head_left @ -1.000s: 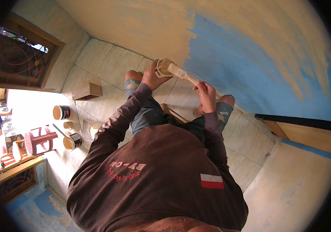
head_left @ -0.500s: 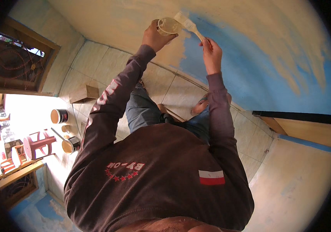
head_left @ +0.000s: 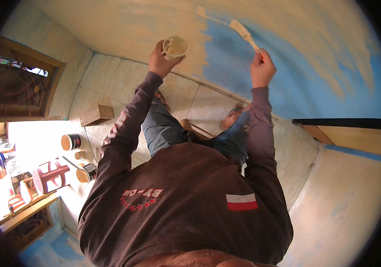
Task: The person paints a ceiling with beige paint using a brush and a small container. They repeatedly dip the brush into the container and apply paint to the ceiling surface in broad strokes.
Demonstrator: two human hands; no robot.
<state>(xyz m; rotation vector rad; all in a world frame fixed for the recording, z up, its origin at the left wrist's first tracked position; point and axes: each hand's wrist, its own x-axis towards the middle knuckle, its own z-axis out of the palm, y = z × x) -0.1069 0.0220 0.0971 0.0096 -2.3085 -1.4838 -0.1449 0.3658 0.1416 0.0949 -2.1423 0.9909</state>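
My left hand (head_left: 163,62) is wrapped round a small pale plastic cup (head_left: 176,47), with cream paint inside and on its walls. In my right hand (head_left: 262,69) is a paintbrush (head_left: 245,34), gripped by its handle. Its cream-coated bristles are against or very close to the wall (head_left: 226,58), over a blue area. A fresh cream stroke (head_left: 210,16) runs from the upper left toward the bristles. Cream paint covers the wall left of the ragged blue edge, and thin cream streaks cross the blue at the right.
Two paint buckets (head_left: 71,142) and a pink plastic stool (head_left: 50,178) stand on the tiled floor at left. Closer to my feet is an open cardboard box (head_left: 97,115). A wooden-framed window (head_left: 19,80) is at far left. At right, a dark ledge (head_left: 342,124) juts from the wall.
The brush has moved right and slightly down, leaving a cream stroke on the blue. My left hand has drawn the cup left and down, away from the brush.
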